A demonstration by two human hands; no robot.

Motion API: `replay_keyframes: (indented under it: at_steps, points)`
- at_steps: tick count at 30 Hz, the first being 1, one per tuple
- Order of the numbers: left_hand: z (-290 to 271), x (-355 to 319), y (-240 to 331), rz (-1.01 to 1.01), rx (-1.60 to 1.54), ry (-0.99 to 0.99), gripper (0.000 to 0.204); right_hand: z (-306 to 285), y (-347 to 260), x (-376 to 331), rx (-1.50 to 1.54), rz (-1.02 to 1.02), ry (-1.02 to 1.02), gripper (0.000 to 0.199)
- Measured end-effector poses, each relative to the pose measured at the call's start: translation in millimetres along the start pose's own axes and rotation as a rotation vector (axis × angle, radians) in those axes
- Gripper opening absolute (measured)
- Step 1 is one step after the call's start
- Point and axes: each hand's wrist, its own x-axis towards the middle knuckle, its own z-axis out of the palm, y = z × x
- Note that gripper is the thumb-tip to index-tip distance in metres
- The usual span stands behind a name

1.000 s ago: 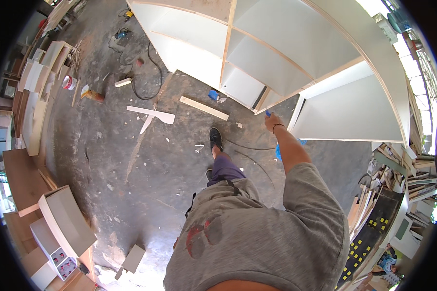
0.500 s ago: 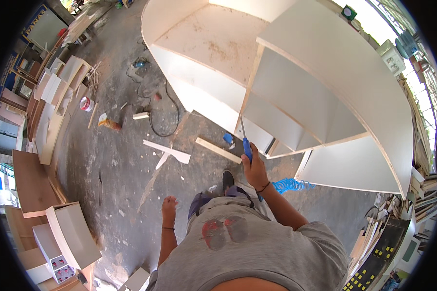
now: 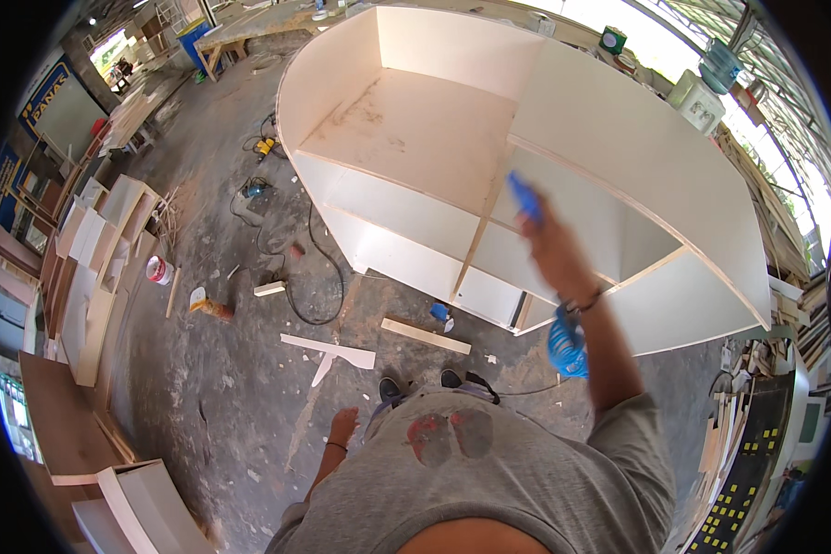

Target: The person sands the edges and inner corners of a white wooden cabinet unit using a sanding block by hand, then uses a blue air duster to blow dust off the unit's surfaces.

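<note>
My right hand (image 3: 552, 242) is raised in front of the open white cabinet (image 3: 619, 92), closed around a blue air blow gun (image 3: 523, 196). Motion blurs the hand and tool, and the thin nozzle cannot be made out now. A blue coiled air hose (image 3: 568, 346) hangs below my right wrist. My left hand (image 3: 343, 427) hangs low beside my body, its fingers loosely extended and nothing visible in them. Curved side panels, a dusty upper panel and lower compartments make up the cabinet.
Wood offcuts (image 3: 425, 336) and a white strip (image 3: 328, 351) lie on the floor near my feet. A black cable (image 3: 319, 321) loops left of the cabinet. Farther left are a paint bucket (image 3: 160, 270) and stacked panels. Boards (image 3: 785, 277) lean at the right.
My right hand has lifted forward with the blow gun, and the hose coil now hangs under the wrist. My view has tilted up, and both feet now show together.
</note>
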Motion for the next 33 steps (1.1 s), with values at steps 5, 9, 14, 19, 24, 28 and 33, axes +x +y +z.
replay_keyframes:
  at_steps: [5, 9, 14, 19, 24, 28, 33]
  points:
    - [-31, -35, -9, -1.194, -0.887, 0.061, 0.037, -116, -39, 112, -0.009, 0.077, 0.000, 0.060]
    - [-12, -48, -25, -1.406, -0.950, 0.182, 0.038, -131, -23, 194, 0.020, 0.302, -0.049, 0.048]
    - [39, -86, -21, -1.418, -1.073, 0.268, 0.040, -92, -28, 254, 0.164, 0.333, -0.147, 0.043]
    - [109, -142, -11, -1.392, -1.157, 0.368, 0.041, -53, -57, 257, 0.167, 0.228, -0.258, 0.040]
    - [140, -169, 23, -1.302, -0.788, 0.145, 0.041, -43, -56, 261, 0.146, 0.175, -0.323, 0.039]
    - [159, -183, 31, -1.160, -0.491, 0.018, 0.042, -42, -61, 261, 0.169, 0.140, -0.332, 0.039]
    - [171, -184, 27, -0.877, -0.054, -0.058, 0.042, -38, -61, 256, 0.153, 0.147, -0.472, 0.039]
